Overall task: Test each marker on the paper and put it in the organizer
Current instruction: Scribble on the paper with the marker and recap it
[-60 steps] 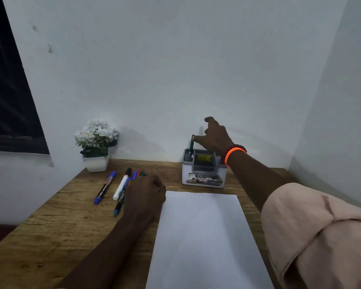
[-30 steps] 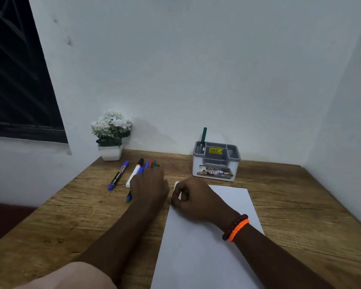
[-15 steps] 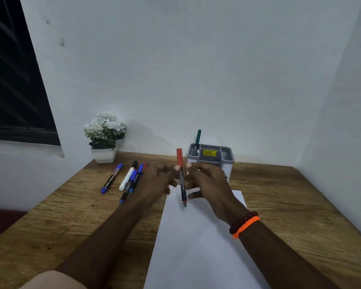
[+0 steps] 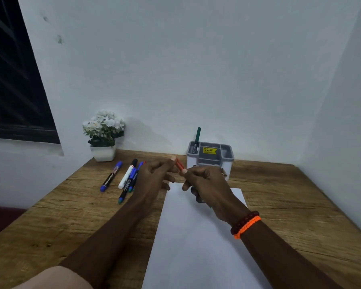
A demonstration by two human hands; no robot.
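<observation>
Above the top edge of the paper (image 4: 196, 236), between left hand (image 4: 154, 176) and right hand (image 4: 206, 188), held a red marker (image 4: 179, 164): cap end pinched by left fingertips, barrel gripped in the right fist. Long axis slanted from far-left to near-right, set for uncapping, probably. Behind, close by, stood the organizer (image 4: 208, 161), one green marker (image 4: 197, 137) already upright inside.

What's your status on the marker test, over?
Left hand and right hand both grip red marker over the paper. Green marker already in organizer. Nothing in the way.
</observation>
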